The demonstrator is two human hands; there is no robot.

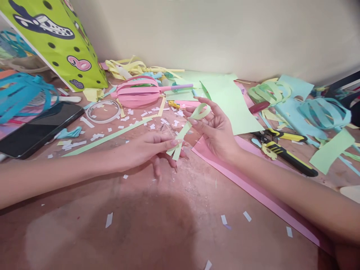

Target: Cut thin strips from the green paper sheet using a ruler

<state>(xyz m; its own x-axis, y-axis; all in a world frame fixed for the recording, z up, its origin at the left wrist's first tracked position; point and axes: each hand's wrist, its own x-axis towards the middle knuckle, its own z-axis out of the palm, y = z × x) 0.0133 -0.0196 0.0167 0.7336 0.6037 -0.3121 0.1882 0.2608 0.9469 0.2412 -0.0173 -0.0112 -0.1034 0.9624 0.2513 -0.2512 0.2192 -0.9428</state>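
Between the hands: green strip (184,131), held over the table (152,240), looped at the top, its two tails splayed below.
Left hand (153,146): pinches the strip just above the tails, other fingers spread beneath.
Right hand (218,131): pinches the strip near the loop's base, index finger raised beyond it.
Step in hand: apparently shaping the loop and setting how the tails cross.
Next move: likely calls for a firm pinch at the crossing, lest the loop spring loose.
Beyond the left hand: tape (104,120).
Right of the right hand: pliers (292,159).
Under the right forearm: pink sheet (261,193).
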